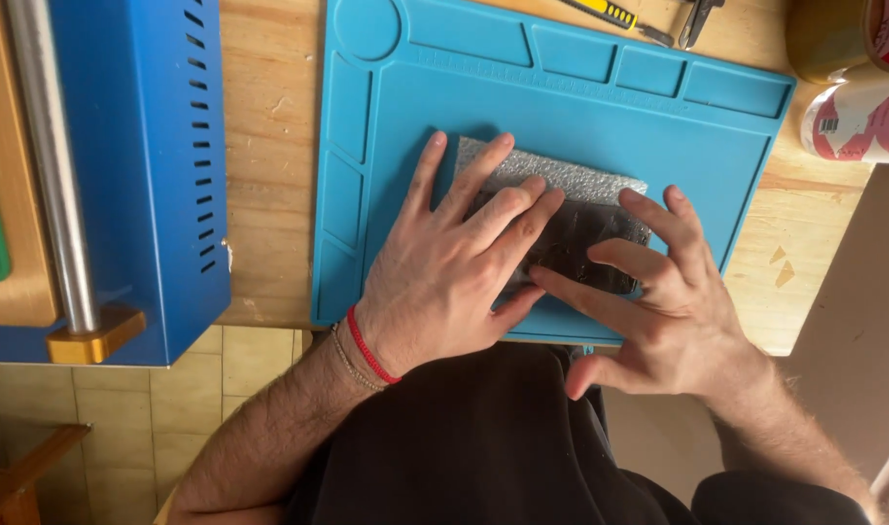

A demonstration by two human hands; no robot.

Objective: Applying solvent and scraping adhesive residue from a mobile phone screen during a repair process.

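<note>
A dark flat device wrapped in grey bubble-foil packaging lies on a blue work mat. My left hand rests flat on the package's left half, fingers spread, a red cord on the wrist. My right hand presses the package's right and front edges with its fingertips. Both hands hide much of the package.
The mat sits on a wooden tabletop. A blue metal box with vent slots and a steel rod stands to the left. Hand tools lie beyond the mat. Tape rolls sit at the right edge.
</note>
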